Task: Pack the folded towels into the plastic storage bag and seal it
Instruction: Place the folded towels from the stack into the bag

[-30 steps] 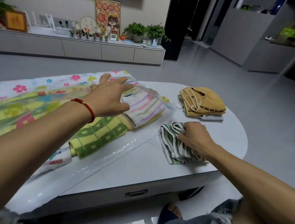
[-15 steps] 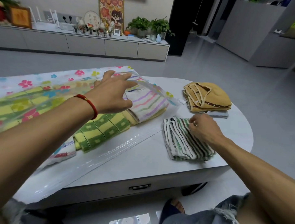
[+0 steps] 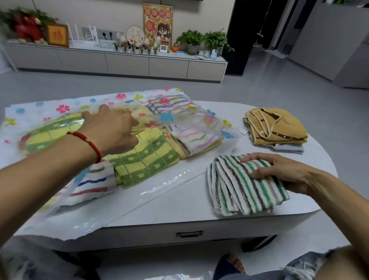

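Observation:
A clear plastic storage bag (image 3: 43, 110) with flower prints lies across the left of the white table (image 3: 207, 217). Several folded towels sit in its open mouth, among them a yellow-green checked towel (image 3: 149, 159) and a pastel wavy-striped one (image 3: 198, 138). My left hand (image 3: 114, 132), a red cord on its wrist, rests on the bag's upper flap above the checked towel. My right hand (image 3: 283, 171) grips the right edge of a folded green-and-brown striped towel (image 3: 243, 187) lying outside the bag. A mustard-brown folded towel (image 3: 277, 127) sits at the far right on a pale one.
The table's front edge has a drawer handle (image 3: 189, 234). My knees in torn jeans (image 3: 279, 277) are below it. A long low cabinet (image 3: 119, 63) with plants and frames stands against the far wall across grey floor.
My right hand has slid from the striped towel's top to its right edge, and the towel lies spread flatter. My left hand has moved left along the bag's flap. The camera has tilted down.

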